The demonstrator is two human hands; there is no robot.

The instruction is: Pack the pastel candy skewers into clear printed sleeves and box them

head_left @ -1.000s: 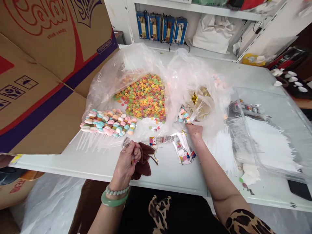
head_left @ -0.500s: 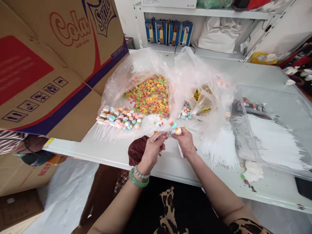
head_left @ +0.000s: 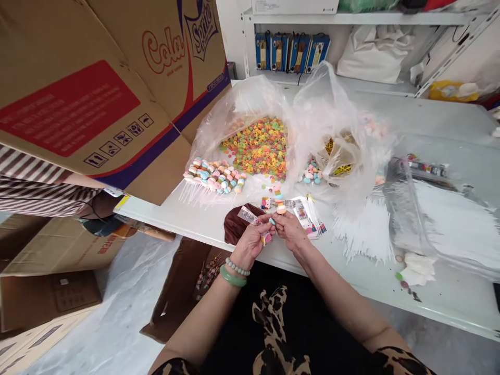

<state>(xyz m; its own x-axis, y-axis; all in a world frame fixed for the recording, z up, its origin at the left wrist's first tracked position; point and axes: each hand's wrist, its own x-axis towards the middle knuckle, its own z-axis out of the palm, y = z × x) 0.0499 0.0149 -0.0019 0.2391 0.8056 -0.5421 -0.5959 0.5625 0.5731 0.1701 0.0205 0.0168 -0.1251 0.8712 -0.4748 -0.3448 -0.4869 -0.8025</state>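
My left hand (head_left: 252, 242) is shut on a clear printed candy wrapper (head_left: 249, 215), whose strip runs past the fingers. My right hand (head_left: 291, 232) pinches a white stick threaded with pastel candy discs (head_left: 278, 198), and the fingertips of both hands nearly meet. A brown cloth (head_left: 237, 224) lies under my left hand. Loose printed wrappers (head_left: 302, 214) sit just beyond my right hand. Farther back, a clear plastic bag (head_left: 250, 104) holds a heap of ring candies (head_left: 260, 148), a row of disc-candy sticks (head_left: 214, 176) and a small candy pile (head_left: 312, 173).
A Cola-printed carton flap (head_left: 109, 94) overhangs the table's left side. At right stands a clear plastic tray (head_left: 441, 219), next to a bundle of white sticks (head_left: 363, 229). A co-worker's striped sleeve (head_left: 35, 182) shows at far left. Blue boxes (head_left: 291, 51) sit on a shelf.
My right hand has left the bag and moved toward the table's front edge with the candy stick. Both hands have come together over the cloth. The view has swung left.
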